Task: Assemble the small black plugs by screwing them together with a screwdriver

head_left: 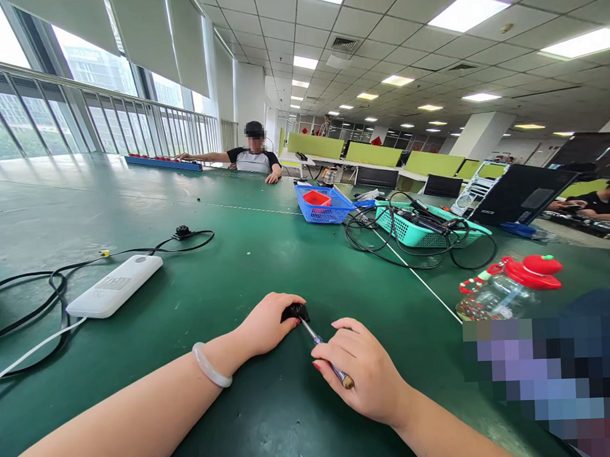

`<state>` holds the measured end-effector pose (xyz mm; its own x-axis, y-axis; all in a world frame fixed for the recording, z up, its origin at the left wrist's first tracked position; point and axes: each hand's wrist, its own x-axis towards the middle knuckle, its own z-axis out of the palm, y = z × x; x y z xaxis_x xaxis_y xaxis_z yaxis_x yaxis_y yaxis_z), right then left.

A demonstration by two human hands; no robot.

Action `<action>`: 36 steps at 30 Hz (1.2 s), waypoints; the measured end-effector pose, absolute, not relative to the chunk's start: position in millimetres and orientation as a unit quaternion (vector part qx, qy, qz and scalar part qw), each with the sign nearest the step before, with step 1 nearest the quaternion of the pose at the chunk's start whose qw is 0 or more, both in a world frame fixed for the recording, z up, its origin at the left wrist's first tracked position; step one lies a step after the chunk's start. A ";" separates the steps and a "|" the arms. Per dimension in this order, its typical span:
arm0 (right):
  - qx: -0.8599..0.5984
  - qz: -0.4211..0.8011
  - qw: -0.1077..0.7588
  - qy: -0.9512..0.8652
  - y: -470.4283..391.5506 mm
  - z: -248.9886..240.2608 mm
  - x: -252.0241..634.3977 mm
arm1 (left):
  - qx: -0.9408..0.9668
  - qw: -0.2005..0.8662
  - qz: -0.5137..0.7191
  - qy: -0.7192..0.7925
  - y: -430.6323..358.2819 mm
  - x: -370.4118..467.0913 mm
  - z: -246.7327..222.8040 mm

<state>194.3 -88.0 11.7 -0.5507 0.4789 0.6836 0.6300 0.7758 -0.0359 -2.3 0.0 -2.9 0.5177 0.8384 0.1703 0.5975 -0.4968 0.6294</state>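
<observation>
My left hand [269,323] is closed around a small black part [296,311] and holds it at the green tabletop [231,418]. Fingers and thumb cover much of the part, so its exact kind does not show. In my right hand [362,366] is a screwdriver [316,335], gripped between thumb and fingers near its handle. Its metal shaft slants up and to the left, and the tip meets the black part beside my left thumb. Whether the tip sits in a screw is too small to tell.
To the left lie a white power bank [114,288] and black cables [57,280]. Ahead stand a blue basket [324,214] and a turquoise basket [420,238] with tangled cables. A red-lidded bottle [512,288] is at right. Another person [255,157] sits across the table.
</observation>
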 end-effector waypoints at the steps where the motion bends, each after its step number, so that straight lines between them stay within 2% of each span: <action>1: -0.318 -0.108 0.352 -0.873 -87.9 11.6 194.3 | 0.833 0.256 0.236 0.430 0.0 -2.3 -3.1; 36: -0.329 -0.115 0.320 -0.881 -86.3 8.2 194.6 | 0.831 0.253 0.234 0.437 -1.0 -1.5 -1.2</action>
